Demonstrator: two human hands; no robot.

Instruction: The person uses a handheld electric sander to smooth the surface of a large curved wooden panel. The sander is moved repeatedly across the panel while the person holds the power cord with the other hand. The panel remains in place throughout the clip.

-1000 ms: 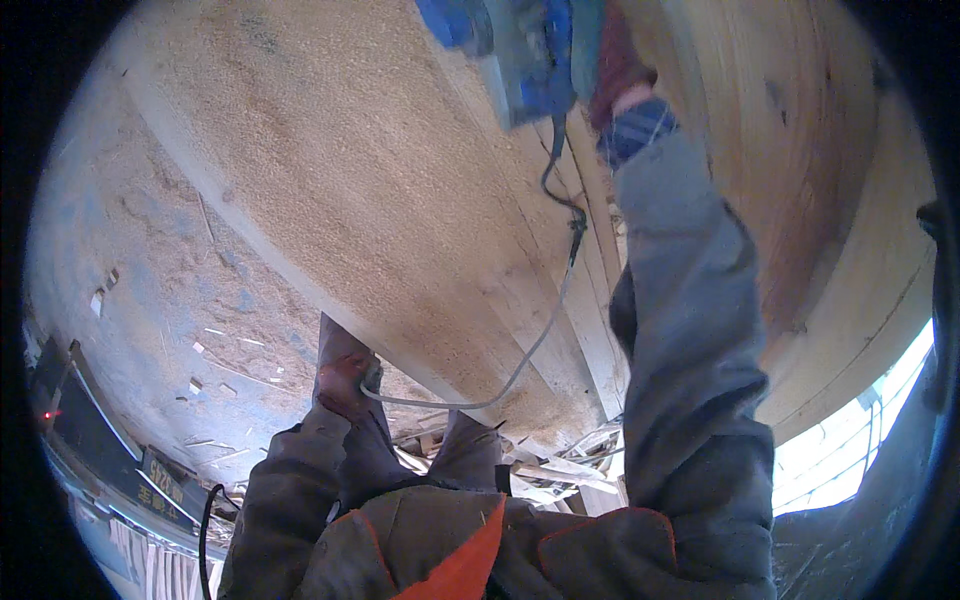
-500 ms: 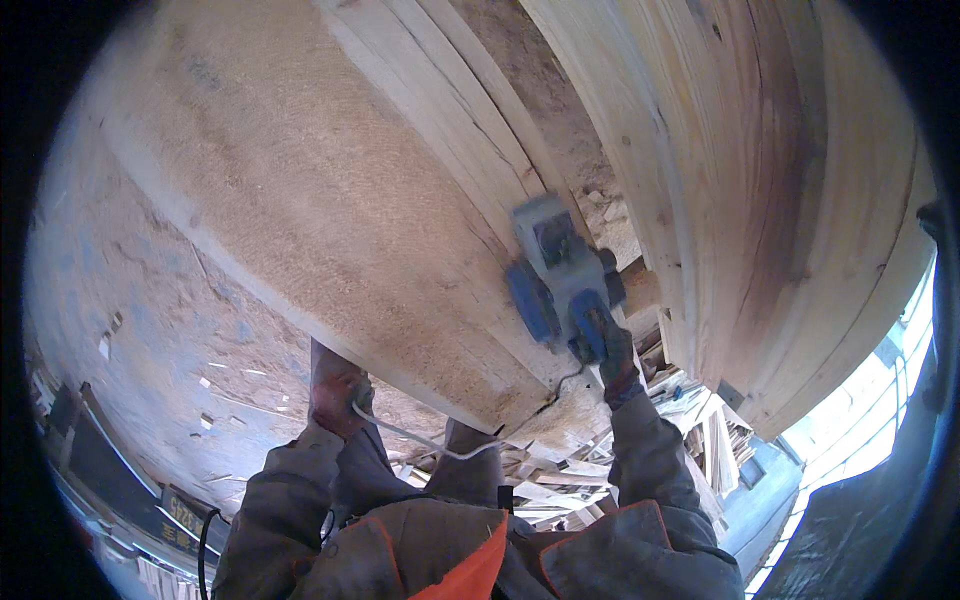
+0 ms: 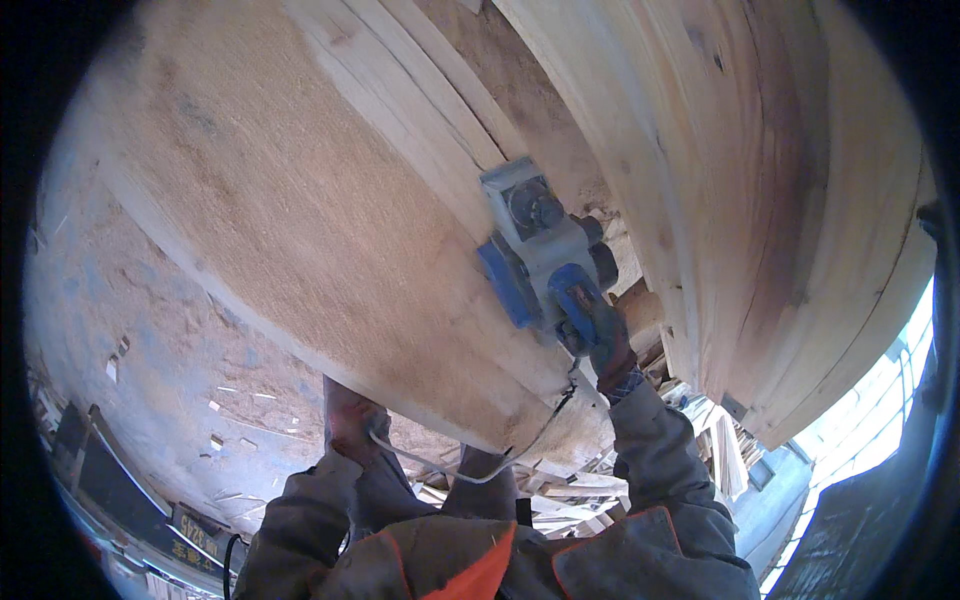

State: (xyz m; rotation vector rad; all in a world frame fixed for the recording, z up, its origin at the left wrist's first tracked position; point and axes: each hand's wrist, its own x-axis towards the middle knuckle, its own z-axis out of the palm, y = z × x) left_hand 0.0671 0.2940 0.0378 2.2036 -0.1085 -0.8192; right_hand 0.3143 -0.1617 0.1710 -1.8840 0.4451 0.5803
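Observation:
My right hand [image 3: 612, 350] is wrapped round the blue rear handle of a grey and blue electric planer [image 3: 555, 252]. The planer lies on the right-hand edge of a broad, pale wooden slab [image 3: 290, 200], over strips with long cracks. From its rear, a power cord [image 3: 450, 475] loops down and left toward my body. My left hand [image 3: 355, 422], low beside my leg at the slab's near edge, is closed around the light part of that cord. The planer's sole and blade are hidden beneath it.
A second thick timber slab [image 3: 740, 200] stands close on the right, across a narrow gap with sawdust. Scrap wood strips [image 3: 575, 490] lie in a heap below. On the left, the dusty floor [image 3: 150, 300] holds scattered offcuts.
The planer, with my right hand on it, has moved a little farther up and left along the slab. My left hand keeps the cord, and the whole view has shifted slightly.

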